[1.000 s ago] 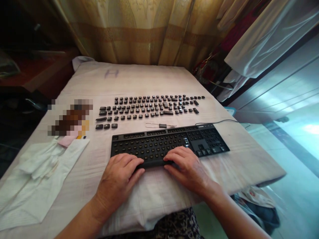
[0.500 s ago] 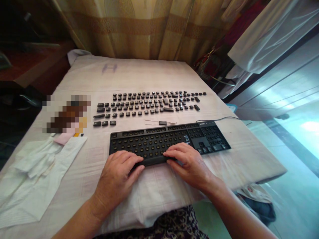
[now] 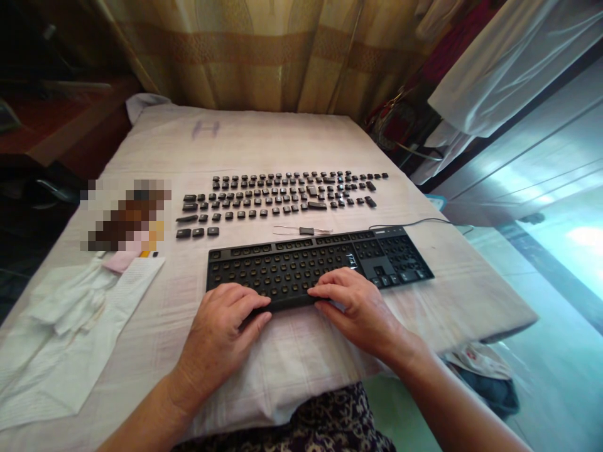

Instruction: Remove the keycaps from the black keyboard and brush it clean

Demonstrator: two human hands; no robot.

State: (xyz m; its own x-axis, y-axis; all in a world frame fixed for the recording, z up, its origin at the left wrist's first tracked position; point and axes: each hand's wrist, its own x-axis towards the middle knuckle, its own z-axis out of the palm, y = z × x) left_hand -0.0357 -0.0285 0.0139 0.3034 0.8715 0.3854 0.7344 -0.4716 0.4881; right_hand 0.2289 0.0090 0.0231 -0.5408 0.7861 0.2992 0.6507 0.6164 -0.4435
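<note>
A black keyboard (image 3: 282,258) with most of its keycaps off lies on the cloth-covered table, showing rows of bare key sockets. At its near edge, left of the middle, my left hand (image 3: 226,329) grips the edge with fingers on top and thumb in front. My right hand (image 3: 351,311) pinches the same edge farther right, fingertips over the lowest row. Between the hands runs a dark front strip (image 3: 291,303); whether it is a space bar I cannot tell. Beyond the keyboard rests a wire keycap puller (image 3: 306,231). Loose black keycaps (image 3: 264,201) are laid out in rows behind it.
White tissues (image 3: 80,326) and a pink cloth (image 3: 123,258) lie on the left, beside a pixelated patch. The keyboard cable (image 3: 419,221) trails right. A patterned curtain (image 3: 245,50) hangs behind the table (image 3: 282,138), and white cloths (image 3: 513,81) hang at right.
The view has shifted very slightly. Both hands keep their places at the keyboard's near edge, and the loose keycaps lie as before.
</note>
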